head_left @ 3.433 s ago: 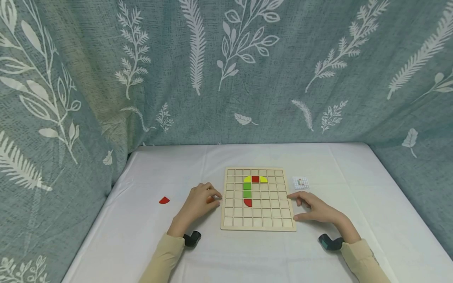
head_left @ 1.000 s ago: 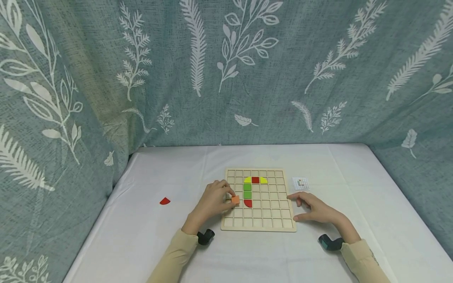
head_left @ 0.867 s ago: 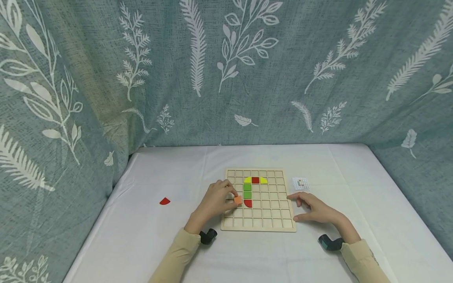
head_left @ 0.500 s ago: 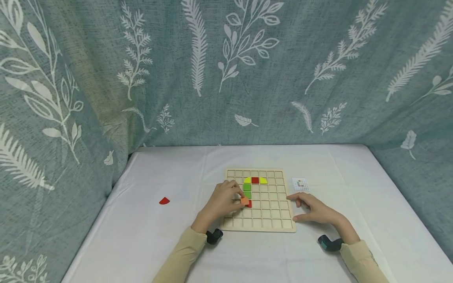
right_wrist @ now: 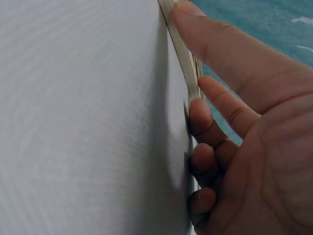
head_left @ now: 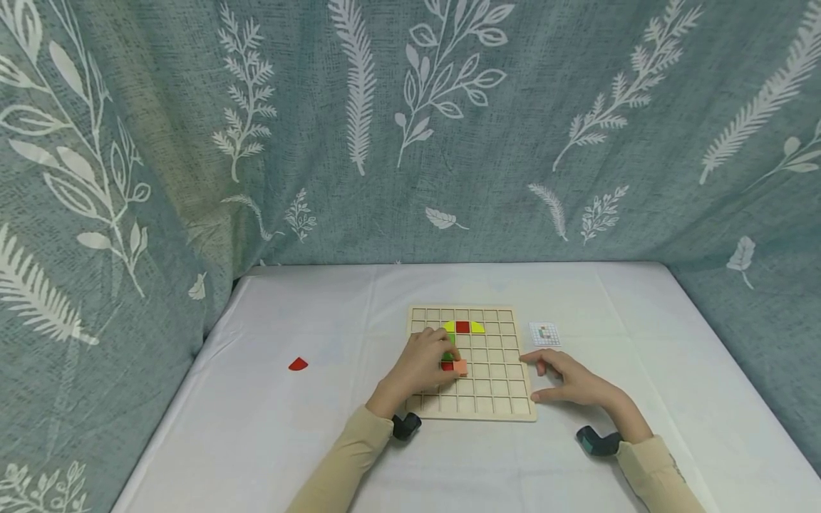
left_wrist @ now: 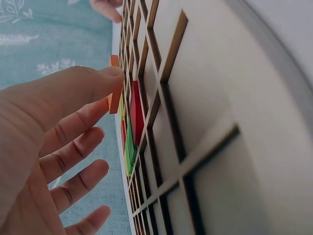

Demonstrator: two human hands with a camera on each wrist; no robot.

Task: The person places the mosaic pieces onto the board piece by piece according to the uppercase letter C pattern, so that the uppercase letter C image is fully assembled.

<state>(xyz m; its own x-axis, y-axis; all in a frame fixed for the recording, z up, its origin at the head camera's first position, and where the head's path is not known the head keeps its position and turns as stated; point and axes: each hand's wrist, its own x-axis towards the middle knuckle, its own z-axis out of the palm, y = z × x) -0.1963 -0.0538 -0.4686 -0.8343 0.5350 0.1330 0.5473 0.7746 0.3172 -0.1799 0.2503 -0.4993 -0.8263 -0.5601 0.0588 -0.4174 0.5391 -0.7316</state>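
Note:
Between thumb and index finger, my left hand [head_left: 420,365] pinches a small orange square tile [head_left: 460,368], its other fingers spread loosely in the left wrist view. The tile is over the wooden grid board [head_left: 494,407], just right of a rounded red tile [head_left: 447,366] set in it. Partly hidden behind the hand are green tiles [head_left: 452,338]; above them a red square tile [head_left: 462,327] lies between yellow rounded tiles [head_left: 477,328]. My right hand [head_left: 571,379] rests thumb and index fingertip on the board's right edge, its other fingers bent beside it.
A red fan-shaped tile [head_left: 298,364] lies on the white tablecloth [head_left: 212,427] left of the board. A small pattern card [head_left: 544,334] lies right of the board's upper part. A patterned curtain [head_left: 359,206] hangs behind the table.
My left hand has brought the orange tile from the board's left side rightward, past the rounded red tile. My right hand has stayed at the board's edge.

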